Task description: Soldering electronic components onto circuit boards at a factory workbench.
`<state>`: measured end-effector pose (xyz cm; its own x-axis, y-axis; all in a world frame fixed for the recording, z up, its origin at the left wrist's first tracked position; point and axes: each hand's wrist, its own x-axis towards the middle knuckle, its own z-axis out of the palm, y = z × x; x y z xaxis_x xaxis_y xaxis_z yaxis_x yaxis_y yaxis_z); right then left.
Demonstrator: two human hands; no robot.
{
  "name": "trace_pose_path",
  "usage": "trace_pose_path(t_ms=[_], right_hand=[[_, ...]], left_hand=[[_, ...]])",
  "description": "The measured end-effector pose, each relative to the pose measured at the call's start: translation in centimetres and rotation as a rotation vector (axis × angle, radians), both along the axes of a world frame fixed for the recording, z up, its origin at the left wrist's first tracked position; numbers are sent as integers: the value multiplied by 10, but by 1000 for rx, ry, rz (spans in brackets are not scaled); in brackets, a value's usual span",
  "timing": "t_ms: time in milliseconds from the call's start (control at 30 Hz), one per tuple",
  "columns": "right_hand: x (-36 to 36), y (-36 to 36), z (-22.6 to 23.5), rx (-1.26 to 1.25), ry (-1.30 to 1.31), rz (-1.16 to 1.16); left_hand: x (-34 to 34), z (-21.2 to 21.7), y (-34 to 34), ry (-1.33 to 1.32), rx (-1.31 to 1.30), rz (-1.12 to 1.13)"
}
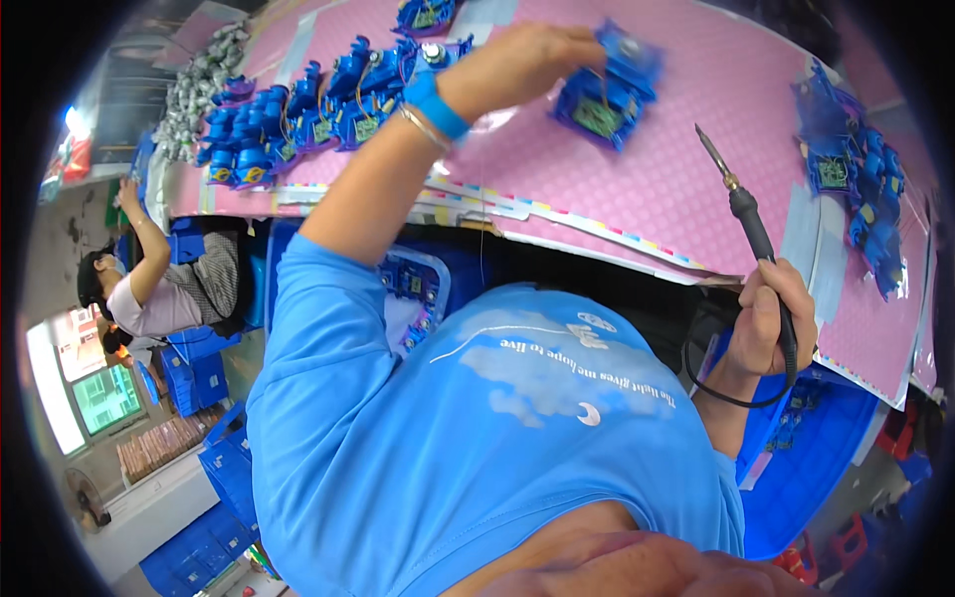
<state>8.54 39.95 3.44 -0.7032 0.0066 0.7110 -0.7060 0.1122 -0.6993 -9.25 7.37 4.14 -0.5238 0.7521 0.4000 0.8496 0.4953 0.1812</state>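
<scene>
My left hand (pixel 527 62) reaches over the pink table covering, its fingers closed at the edge of a blue plastic housing (pixel 637 75). Motion smears that housing somewhat; it has an opened-out shape, with a green circuit board (pixel 597 116) in one half and thin wires. In my right hand (pixel 771 323), near the table's front edge, is a soldering iron (pixel 753 224) gripped by its dark handle. The iron's metal tip points up and leftward, apart from the housing. Its black cord loops below my fingers.
Several blue housings (pixel 348 95) with boards stand in rows at the left, and more (pixel 865 189) lie at the right. Blue bins (pixel 811 478) sit below the table edge. At the far left another person (pixel 174 284) works.
</scene>
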Motion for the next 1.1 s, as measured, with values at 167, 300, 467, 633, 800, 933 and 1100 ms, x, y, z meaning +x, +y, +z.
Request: trace_pose_path(t_ms=[167,300,467,633,800,933,1100], right_hand=[[5,6,3,-48,-6,-67],[3,6,5,-12,-71,-159],[-8,4,15,277,72,-301],[-14,-1,23,187,93,-187],[-13,8,15,186,129,-257],[-12,30,10,167,141,-350],[-10,75,11,179,87,-656]], left_hand=[[-71,42,-78,3,-158,140],[-128,27,-131,17,-207,64],[-144,19,-185,-26,-305,282],[-119,35,-252,82,-337,466],[-29,83,-57,382,-153,379],[35,128,50,749,-244,-112],[-22,168,122,1003,-284,-557]])
